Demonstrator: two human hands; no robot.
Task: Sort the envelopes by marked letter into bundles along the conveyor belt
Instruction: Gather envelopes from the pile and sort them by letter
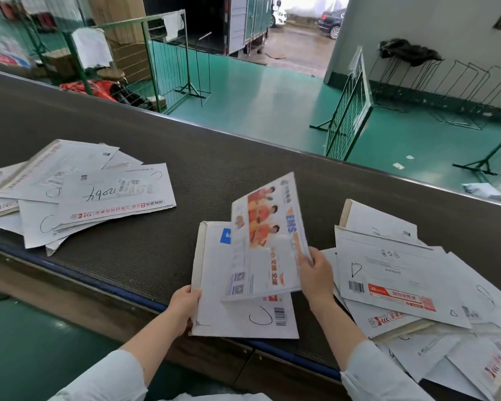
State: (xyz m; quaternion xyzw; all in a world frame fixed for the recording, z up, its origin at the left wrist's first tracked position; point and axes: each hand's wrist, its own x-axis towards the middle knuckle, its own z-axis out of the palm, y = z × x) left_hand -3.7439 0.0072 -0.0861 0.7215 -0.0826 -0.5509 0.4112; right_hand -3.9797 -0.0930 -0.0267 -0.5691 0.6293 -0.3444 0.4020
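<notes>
While the left hand [182, 306] curls its fingers round the left edge of a white C-marked envelope [243, 316] at the conveyor belt's [185, 169] near edge, the right hand [315, 274] pinches a colour-printed envelope [269, 235], tilted above it. Further left on the belt lies a loose bundle [70, 180]. Further right lies another bundle [417, 348], topped by a D-marked envelope [388, 273]. Beyond the belt's far edge, a green wire cage [154, 76] holds cardboard boxes [125, 27].

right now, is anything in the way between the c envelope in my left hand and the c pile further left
Nothing visible on the belt between the C envelope and the left pile. The printed envelope in the right hand overlaps it, though.
</notes>
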